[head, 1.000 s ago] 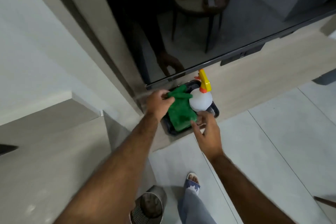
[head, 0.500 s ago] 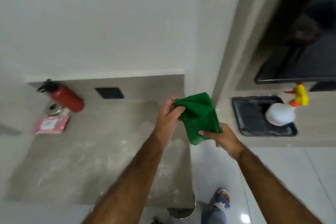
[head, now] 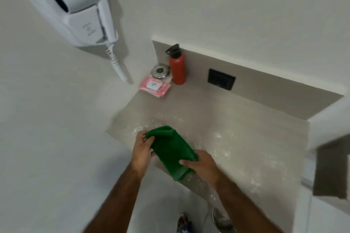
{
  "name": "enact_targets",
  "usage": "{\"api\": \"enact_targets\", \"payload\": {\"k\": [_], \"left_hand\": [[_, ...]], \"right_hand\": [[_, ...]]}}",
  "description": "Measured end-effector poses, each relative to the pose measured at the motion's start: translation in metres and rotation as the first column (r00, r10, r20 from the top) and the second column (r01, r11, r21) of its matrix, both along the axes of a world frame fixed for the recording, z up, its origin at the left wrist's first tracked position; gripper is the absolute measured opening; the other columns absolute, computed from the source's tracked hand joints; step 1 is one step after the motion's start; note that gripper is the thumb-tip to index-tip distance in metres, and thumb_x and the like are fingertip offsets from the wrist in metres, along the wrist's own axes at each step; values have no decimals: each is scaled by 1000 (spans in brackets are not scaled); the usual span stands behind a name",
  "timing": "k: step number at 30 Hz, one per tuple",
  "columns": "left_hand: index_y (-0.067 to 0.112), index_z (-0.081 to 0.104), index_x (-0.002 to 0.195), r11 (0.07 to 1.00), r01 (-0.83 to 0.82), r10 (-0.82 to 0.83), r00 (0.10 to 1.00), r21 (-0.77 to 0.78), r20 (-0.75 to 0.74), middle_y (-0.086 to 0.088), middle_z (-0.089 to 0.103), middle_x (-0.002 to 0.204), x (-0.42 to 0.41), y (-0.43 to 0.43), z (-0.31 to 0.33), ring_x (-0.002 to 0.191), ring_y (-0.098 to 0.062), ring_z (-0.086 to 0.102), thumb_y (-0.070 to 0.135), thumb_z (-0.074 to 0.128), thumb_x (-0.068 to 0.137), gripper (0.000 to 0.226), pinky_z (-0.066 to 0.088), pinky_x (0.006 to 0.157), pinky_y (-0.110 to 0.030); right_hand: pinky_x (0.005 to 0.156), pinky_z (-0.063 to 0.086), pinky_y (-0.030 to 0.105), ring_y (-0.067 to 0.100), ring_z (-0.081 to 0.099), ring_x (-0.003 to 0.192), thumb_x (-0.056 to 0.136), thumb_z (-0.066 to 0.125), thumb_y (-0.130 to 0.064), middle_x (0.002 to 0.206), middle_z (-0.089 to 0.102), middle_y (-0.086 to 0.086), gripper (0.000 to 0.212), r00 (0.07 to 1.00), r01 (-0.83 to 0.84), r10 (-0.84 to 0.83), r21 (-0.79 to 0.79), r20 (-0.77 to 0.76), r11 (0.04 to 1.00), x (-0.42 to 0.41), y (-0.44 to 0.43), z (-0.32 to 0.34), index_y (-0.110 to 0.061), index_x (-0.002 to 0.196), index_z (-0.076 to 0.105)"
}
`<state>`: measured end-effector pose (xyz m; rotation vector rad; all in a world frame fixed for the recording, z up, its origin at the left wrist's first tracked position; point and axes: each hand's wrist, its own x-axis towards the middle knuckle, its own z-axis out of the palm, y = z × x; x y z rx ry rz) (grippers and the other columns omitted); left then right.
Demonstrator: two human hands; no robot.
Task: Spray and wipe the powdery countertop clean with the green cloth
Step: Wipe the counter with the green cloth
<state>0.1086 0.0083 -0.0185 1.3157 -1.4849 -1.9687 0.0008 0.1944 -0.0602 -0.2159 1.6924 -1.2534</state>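
A folded green cloth (head: 171, 150) hangs between my two hands above the near edge of the beige countertop (head: 236, 130). My left hand (head: 141, 148) grips its upper left corner. My right hand (head: 198, 162) pinches its lower right edge. White powder specks lie scattered over the countertop around and behind the cloth. The spray bottle is out of view.
A red water bottle (head: 177, 65), a round metal piece (head: 160, 71) and a pink packet (head: 155, 87) stand in the counter's back left corner. A black wall socket (head: 221, 79) sits on the backsplash. A white hair dryer (head: 79, 5) hangs on the left wall. A metal bin (head: 222, 220) stands below.
My view swung left from the black tray to the countertop. Both hands carried the green cloth off the tray and now hold it over the powdery counter.
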Motion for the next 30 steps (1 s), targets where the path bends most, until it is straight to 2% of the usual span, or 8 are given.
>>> {"api": "enact_targets", "payload": {"k": [2, 6, 8, 10, 13, 17, 23, 30], "left_hand": [[16, 51, 117, 997, -64, 66, 997, -42, 48, -14, 66, 114, 6, -27, -9, 103, -28, 66, 12, 48, 105, 13, 61, 72, -35], [13, 52, 117, 970, -87, 144, 958, -226, 248, -8, 64, 106, 6, -65, -32, 107, -35, 65, 10, 55, 102, 15, 57, 81, -37], [10, 50, 131, 913, -14, 198, 889, -408, 412, -6, 59, 121, 8, -69, -46, 120, -31, 59, 9, 60, 98, 34, 53, 98, -39], [10, 45, 141, 846, 44, 224, 875, -531, 429, -7, 51, 138, 6, -56, -56, 131, -25, 50, 12, 64, 95, 49, 44, 112, -38], [10, 29, 155, 774, 347, 12, 828, -530, 560, -8, 33, 161, -5, -11, -78, 149, -28, 32, 40, 59, 98, 71, 25, 124, -43], [3, -2, 161, 573, 685, -6, 553, -450, 833, -16, -2, 170, -12, 25, -107, 159, -33, 0, 68, 23, 100, 92, -2, 128, -45], [1, 5, 161, 574, 658, 168, 487, -487, 857, -18, 3, 170, 1, -65, -118, 158, -35, 3, 73, 3, 96, 97, 5, 128, -53], [3, 10, 161, 592, 643, 179, 482, -485, 858, -16, 10, 170, -73, -154, -120, 158, -31, 8, 68, 14, 100, 90, 8, 127, -55]], "right_hand": [[62, 63, 25, 10, 79, 75, 78, 91, -21, 83, 81, -9, 22, 1000, 4, -4, -7, -10, 1000, 13, -27, -4, -24, 94, 76], [67, 66, 33, 17, 81, 80, 85, 86, -16, 91, 80, 5, 20, 999, 10, -10, -2, 37, 1000, 20, -59, -12, -16, 99, 73], [67, 66, 31, 11, 77, 71, 92, 78, -34, 87, 78, -1, 18, 958, -93, 114, 91, -261, 991, 16, -57, -17, -18, 98, 73], [68, 59, 25, 3, 67, 72, 103, 59, -47, 88, 74, -10, 25, 728, -104, 233, 231, -645, 967, 2, -47, -24, -26, 103, 72], [103, 51, 34, 13, 62, 118, 108, 45, -48, 129, 69, -2, 38, 523, -11, 198, 226, -829, 974, -38, -32, -32, -26, 132, 64], [124, 32, 56, 31, 38, 150, 105, 44, -57, 161, 43, 12, 62, 393, 139, 267, 344, -880, 929, -97, -17, -50, -20, 155, 38], [127, 27, 55, 35, 29, 155, 101, 33, -71, 168, 30, 19, 83, 370, 219, 406, 504, -835, 835, -115, 1, -75, -11, 158, 36], [131, 18, 51, 33, 22, 159, 100, 34, -70, 172, 22, 17, 84, 367, 226, 428, 525, -826, 820, -117, 1, -83, -12, 160, 32]]}}
